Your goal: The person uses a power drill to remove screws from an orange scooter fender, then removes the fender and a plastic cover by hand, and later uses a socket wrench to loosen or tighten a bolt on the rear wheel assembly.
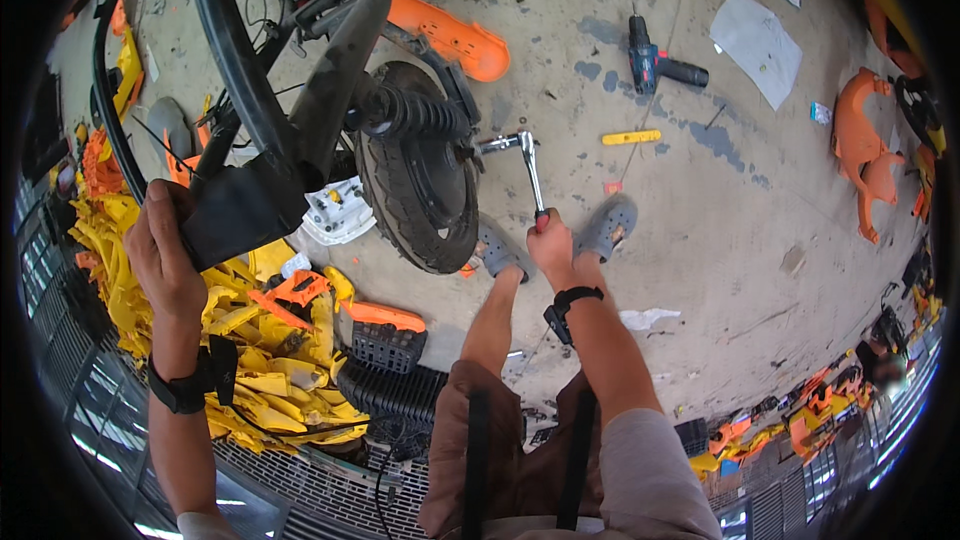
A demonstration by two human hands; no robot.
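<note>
My right hand [551,246] is closed round the red grip of a ratchet wrench [533,172]. The wrench's socket end [498,144] reaches the axle area of a black-tyred wheel [425,180]. This wheel belongs to a dark scooter-like frame [330,70], with a coil-spring shock absorber [415,112] beside the tyre. On the left, my left hand [165,255] grips the edge of a black boxy part [245,205] at the end of the frame. Some of its fingers are hidden behind that part.
A cordless drill [650,60], a yellow knife-like tool [632,138] and a white sheet [760,45] lie on the concrete floor. Orange panels [865,155] lie at the right. Yellow and orange plastic parts [280,380] are heaped at the lower left. My feet in grey clogs [606,230] stand near the wheel.
</note>
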